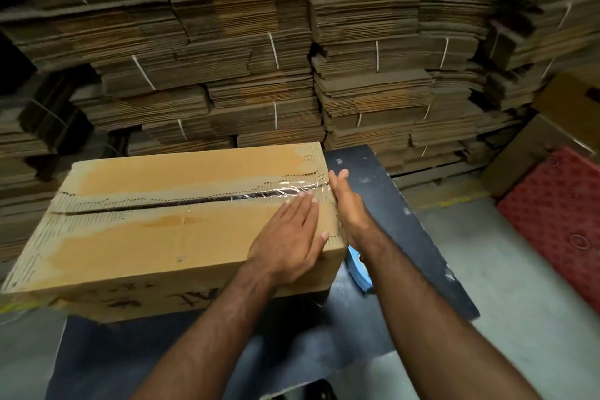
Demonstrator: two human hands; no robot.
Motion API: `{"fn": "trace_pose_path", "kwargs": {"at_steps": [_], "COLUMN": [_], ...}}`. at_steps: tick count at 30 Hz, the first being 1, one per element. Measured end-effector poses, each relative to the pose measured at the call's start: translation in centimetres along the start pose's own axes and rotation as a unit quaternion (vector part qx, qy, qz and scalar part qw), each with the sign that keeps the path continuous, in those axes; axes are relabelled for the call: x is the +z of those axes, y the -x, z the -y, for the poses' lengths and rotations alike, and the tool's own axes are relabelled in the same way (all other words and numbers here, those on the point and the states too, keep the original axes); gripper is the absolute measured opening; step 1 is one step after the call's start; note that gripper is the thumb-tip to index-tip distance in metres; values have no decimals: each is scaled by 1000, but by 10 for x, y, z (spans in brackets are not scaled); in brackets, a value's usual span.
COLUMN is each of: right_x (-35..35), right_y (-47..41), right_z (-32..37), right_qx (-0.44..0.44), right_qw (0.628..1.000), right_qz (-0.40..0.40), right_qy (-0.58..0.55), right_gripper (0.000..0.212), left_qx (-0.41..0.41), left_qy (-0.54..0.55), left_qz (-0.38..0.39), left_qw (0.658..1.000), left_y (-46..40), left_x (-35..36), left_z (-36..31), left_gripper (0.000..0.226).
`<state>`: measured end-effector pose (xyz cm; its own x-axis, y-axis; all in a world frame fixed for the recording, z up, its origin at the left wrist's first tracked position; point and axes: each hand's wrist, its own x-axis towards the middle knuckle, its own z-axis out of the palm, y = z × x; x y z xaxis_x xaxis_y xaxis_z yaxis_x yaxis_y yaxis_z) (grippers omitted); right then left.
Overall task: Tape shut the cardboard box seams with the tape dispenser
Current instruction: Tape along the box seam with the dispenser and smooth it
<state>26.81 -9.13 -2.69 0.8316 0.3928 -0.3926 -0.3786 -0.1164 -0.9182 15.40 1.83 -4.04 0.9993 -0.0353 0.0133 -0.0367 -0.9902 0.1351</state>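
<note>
head view gives us the cardboard box (181,224) lying on a dark table (399,221), its long top seam (146,204) running left to right and gaping along most of its length. at the right end of that seam we see a short stretch of clear tape (292,190), wrinkled and shiny, laid across the gap. our left hand (292,237) lies flat on the box top near the right end, fingers straight and together, fingertips touching the edge of the tape — it holds nothing. our right hand (345,204) stands on edge against the right end of the box, fingers straight and pointing away from us, pressed to the corner where the tape folds over; it grips nothing either. just below the right forearm, beside the box's near right corner, a blue object (358,269) rests on the table — we cannot tell if it is the dispenser. behind the table rise stacks of flattened cartons (259,58) tied with white string, and a red crate (558,221) sits on the floor at right.
</note>
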Motion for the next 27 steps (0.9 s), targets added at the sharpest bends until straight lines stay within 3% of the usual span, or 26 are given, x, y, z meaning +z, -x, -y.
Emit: {"fn": "trace_pose_path", "kwargs": {"at_steps": [8, 11, 13, 16, 23, 27], "right_x": [-22, -16, -3, 35, 147, 218], "right_y": [-19, 3, 17, 39, 65, 68], "right_z": [-18, 4, 17, 26, -4, -20], "right_qx": [52, -30, -157, -277, -338, -370], "right_qw": [995, 989, 966, 922, 834, 769], "right_qz": [63, -19, -5, 64, 205, 241], "right_qy": [57, 143, 205, 264, 384, 462], "right_gripper": [78, 71, 61, 57, 54, 54], "left_qx": [-1, -22, -60, -137, -334, -377], "left_qy": [-14, -2, 32, 77, 112, 118], "left_qz": [0, -5, -40, -115, -243, -263], "left_qw": [1000, 1000, 997, 981, 904, 881], "left_y": [-1, 1, 7, 27, 134, 185], "left_x": [0, -4, -9, -20, -48, -64], "left_z": [-1, -4, -2, 17, 116, 164], "left_gripper": [73, 71, 68, 59, 54, 42]}}
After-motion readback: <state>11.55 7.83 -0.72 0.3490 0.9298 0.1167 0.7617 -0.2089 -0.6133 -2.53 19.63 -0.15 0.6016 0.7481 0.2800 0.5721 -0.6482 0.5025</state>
